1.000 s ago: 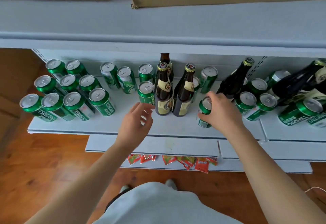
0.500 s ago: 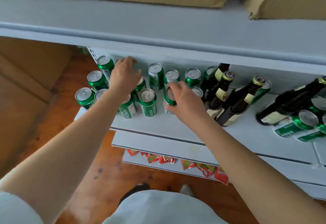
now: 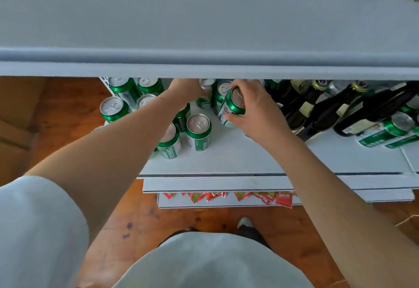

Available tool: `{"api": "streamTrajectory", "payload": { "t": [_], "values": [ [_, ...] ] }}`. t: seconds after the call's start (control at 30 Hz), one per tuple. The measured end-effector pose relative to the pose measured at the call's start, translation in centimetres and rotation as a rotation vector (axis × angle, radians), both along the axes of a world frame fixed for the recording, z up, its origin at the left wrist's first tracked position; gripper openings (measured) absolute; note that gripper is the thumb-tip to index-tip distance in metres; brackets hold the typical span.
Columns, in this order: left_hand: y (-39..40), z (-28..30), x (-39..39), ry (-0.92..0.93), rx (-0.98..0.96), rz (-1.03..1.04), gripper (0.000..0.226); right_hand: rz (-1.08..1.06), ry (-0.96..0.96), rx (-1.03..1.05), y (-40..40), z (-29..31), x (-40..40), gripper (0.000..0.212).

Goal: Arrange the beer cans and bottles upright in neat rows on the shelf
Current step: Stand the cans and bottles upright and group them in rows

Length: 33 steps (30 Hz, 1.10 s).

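Pale grey short-sleeved shirt [image 3: 40, 231], bare forearms.

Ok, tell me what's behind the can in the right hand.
Another green can stands right behind the held can. Past it, the upper shelf's edge hides the back row. The right hand covers whatever is beside it.

Glossy metal cans [image 3: 198, 131], matt shelf [image 3: 249, 160]

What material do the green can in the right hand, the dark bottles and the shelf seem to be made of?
Green can: probably aluminium, with a shiny silver top and glossy printed wall. Dark bottles: likely brown glass, glossy, with paper-looking labels and gold caps. Shelf: smooth matt pale grey board, perhaps painted metal; cannot tell for certain.
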<state>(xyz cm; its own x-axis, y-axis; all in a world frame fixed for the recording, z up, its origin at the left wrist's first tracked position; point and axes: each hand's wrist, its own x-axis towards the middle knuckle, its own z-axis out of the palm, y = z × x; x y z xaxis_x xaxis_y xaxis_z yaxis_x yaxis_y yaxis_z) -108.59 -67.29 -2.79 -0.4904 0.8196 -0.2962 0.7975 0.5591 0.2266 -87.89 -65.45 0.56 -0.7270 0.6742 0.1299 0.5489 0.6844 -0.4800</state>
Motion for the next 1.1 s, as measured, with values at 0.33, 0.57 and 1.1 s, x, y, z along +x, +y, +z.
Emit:
{"api": "streamTrajectory", "payload": {
  "t": [0.33,0.57,1.1],
  "values": [
    [-0.9,1.2,-1.1,-0.16,0.064,-0.05,0.062,-0.143,0.047,0.003,-0.4,3.7,-1.1,0.049],
    [-9.2,1.4,-3.3,0.215,0.222,0.104,0.068,-0.113,-0.173,-0.066,-0.2,3.6,-9.4,0.043],
    [-11.9,-1.0,3.0,0.128,0.029,0.114,0.113,-0.005,-0.176,-0.32,2.0,-3.7,-17.6,0.067]
  ]
}}
